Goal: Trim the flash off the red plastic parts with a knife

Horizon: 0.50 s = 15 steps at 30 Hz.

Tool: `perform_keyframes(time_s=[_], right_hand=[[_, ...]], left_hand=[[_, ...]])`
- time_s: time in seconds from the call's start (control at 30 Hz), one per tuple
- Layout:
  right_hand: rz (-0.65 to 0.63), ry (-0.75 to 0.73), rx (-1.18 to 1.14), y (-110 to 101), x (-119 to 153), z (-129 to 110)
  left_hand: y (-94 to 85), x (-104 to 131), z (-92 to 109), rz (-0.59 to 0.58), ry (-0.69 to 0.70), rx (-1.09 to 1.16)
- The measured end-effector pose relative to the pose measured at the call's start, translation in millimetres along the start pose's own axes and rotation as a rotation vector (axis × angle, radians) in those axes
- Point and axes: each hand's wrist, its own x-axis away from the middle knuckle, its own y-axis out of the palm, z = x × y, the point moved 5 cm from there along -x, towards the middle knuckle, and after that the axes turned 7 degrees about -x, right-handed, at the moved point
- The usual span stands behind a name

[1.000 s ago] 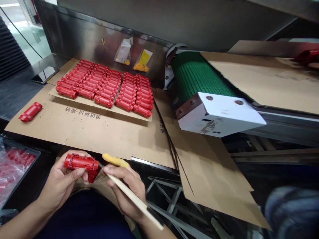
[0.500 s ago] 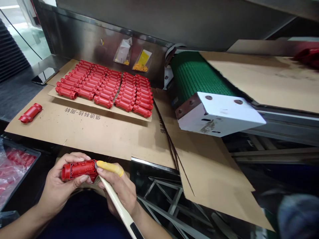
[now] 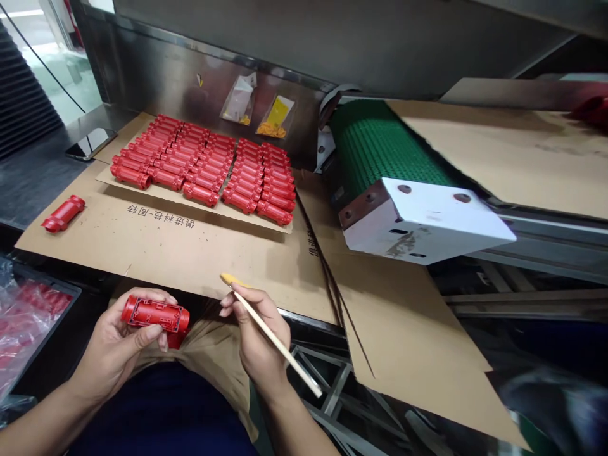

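As the head camera looks down over the bench edge, here's the left hand, forearm angling in from the lower left, fingers curled behind a red tubular housing and thumb pressed across its front. It's a closed, firm hold, with the housing nearly level in front of the lap, its dark-outlined rectangular face turned up to the camera. Over to the right hand: wrist raised, forearm rising from the lower right, thumb and fingers pinched around a slim cream-handled tool, its handle slanting down to the right. The tool's working end is too small to make out. A yellow finger cover caps one fingertip, and this hand sits well apart from the housing. Beyond them, rows of red tubular parts fill a cardboard tray; one lone red tube lies left on the cardboard sheet.
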Motion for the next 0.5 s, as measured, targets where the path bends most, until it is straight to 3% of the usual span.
perform_keyframes(time_s=[0.07, 0.23, 0.37, 0.5], right_hand=[[-0.096, -0.003, -0.043, 2, -1, -6], [-0.414, -0.260, -0.005, 21, 8, -31], [-0.494, -0.368, -0.025, 31, 9, -35], [-0.513, -0.369, -0.026, 33, 7, -35]], left_hand=[[-1.2, 0, -1, 0.027, -0.008, 0.017], [1.8, -6, -3, 0.030, -0.067, 0.110], [4.2, -9, -9, -0.026, -0.190, 0.175], [3.9, -8, -13, -0.076, -0.231, 0.193]])
